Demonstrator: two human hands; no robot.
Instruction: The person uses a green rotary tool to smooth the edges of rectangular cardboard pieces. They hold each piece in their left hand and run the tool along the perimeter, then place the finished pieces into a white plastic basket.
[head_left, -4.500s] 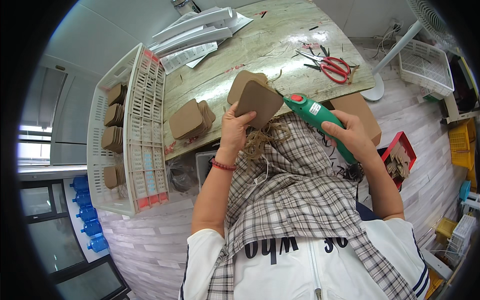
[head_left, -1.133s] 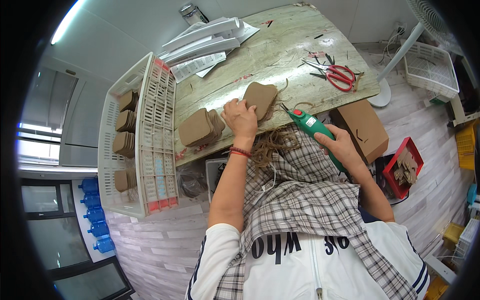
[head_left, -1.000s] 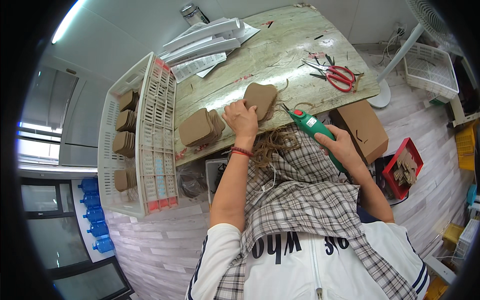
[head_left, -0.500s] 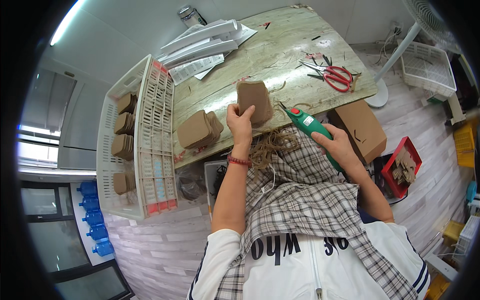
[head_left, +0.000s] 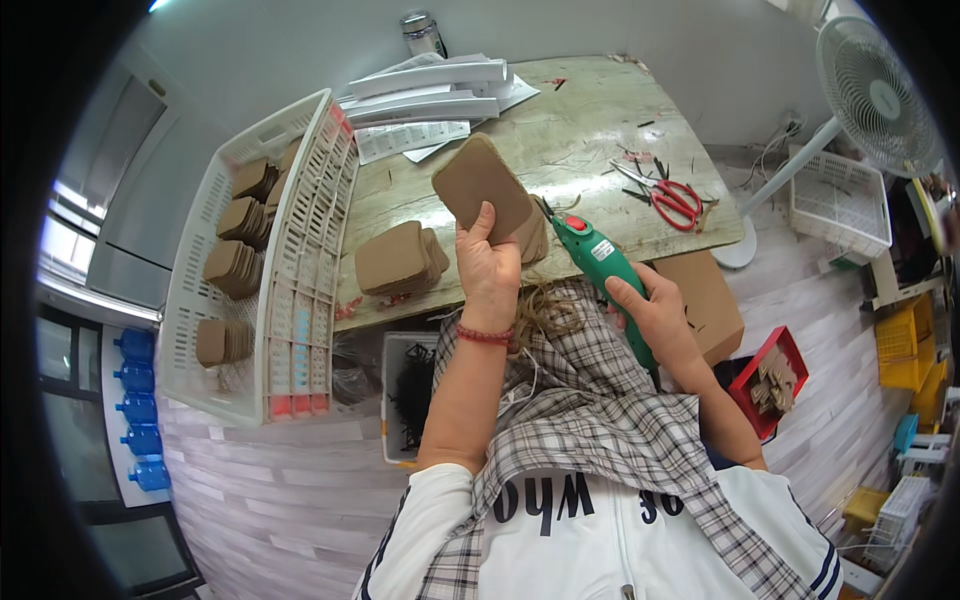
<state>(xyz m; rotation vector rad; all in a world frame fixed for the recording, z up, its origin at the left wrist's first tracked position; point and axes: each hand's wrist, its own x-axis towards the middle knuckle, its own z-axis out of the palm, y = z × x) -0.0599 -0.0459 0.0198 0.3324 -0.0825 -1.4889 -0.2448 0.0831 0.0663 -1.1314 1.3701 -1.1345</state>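
Note:
A flat brown piece with rounded corners (head_left: 482, 185) is raised and tilted over the table in my left hand (head_left: 488, 268), the thumb lying across its face. Partly hidden behind it are more brown pieces (head_left: 537, 238) at the table's near edge. My right hand (head_left: 654, 315) is wrapped round a green handheld power cutter with a red button (head_left: 597, 252); its narrow dark tip points at those pieces, and I cannot tell whether it touches them. To the left, a stack of similar brown pieces (head_left: 392, 262) lies on the table. Brown trimmings (head_left: 545, 312) hang over my checked apron.
A white plastic crate (head_left: 265, 360) holding brown stacks stands left of the table (head_left: 580, 110). Red-handled scissors (head_left: 677, 205) lie at right among dark scraps. Papers (head_left: 430, 105) are piled at the back. A cardboard box (head_left: 712, 310) and a red tray (head_left: 745, 378) sit below right.
My left hand has lifted a brown piece up and to the left, away from the ones behind it. The cutter stays in my right hand, now nearer those pieces. The view has shifted slightly.

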